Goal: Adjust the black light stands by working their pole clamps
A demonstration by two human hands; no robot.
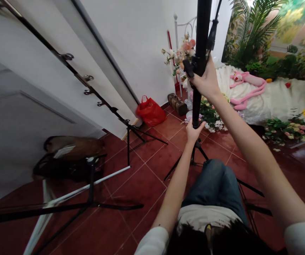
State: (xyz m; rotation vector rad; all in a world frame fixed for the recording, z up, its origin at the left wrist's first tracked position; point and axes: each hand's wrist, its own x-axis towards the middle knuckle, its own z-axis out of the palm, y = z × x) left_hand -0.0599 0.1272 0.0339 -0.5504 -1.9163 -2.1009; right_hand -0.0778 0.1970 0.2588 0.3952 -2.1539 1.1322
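Note:
A black upright stand pole [203, 28] rises in front of me, with its tripod legs spread on the floor. My right hand [207, 79] is closed round the pole just beside a black clamp knob [188, 68]. Lower down, my left hand [194, 131] grips the same pole near the bottom of its thick section. A black cable with a connector [213, 33] hangs along the pole above my right hand.
Another light stand [99, 102] leans at the left, near a red bag [152, 112]. Black legs and a white bar [112, 175] cross the lower left by a dark bag [69, 166]. At right are a draped bed [269, 101], a pink plush toy [255, 81] and flowers.

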